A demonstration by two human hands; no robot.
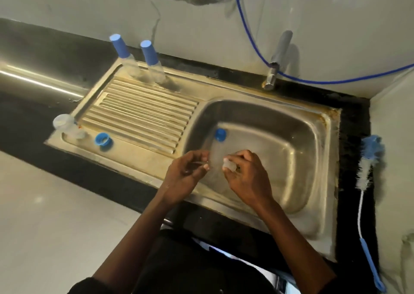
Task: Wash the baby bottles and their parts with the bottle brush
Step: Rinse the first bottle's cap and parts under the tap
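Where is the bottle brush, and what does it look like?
Find the steel sink. On the dark counter strip to its right lies the bottle brush. It is the only long thin thing there: fluffy white and blue bristles, white stem, blue handle.

A steel sink (322,136) with a dull sheen, its rim stained and its drainboard (143,114) ridged, sits in a dark, polished surface (33,53). Clear plastic bottles (131,66) wear matt blue plastic caps (119,44). The bottle brush (364,174) pairs fluffy white bristles with a blue plastic handle.
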